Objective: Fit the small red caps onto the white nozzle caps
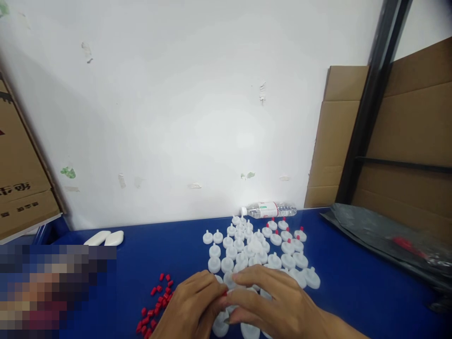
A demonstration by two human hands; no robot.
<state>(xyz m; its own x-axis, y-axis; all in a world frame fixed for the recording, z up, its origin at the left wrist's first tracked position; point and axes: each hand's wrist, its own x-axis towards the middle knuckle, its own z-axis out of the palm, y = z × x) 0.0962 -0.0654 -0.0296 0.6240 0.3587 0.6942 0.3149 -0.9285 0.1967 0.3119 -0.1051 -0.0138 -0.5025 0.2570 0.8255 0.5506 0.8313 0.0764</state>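
Observation:
My left hand [192, 303] is closed, its thumb and index finger pinching a small red cap [225, 293]. My right hand [275, 296] meets it fingertip to fingertip, curled in over the same spot; what its fingers grip is hidden. Under and around both hands lie many white round lids with a thin spout, one lid [221, 325] just below the fingertips. Loose red caps [157, 305] are scattered left of my left hand. Farther back on the right, several white lids [287, 247] carry a red cap on the spout.
A clear plastic bottle [268, 210] lies on the blue table [151, 249] against the wall. Two white rounded objects [113, 238] rest at the back left. A dark plastic bag [381, 235] covers the right side. Cardboard [332, 141] stands behind it.

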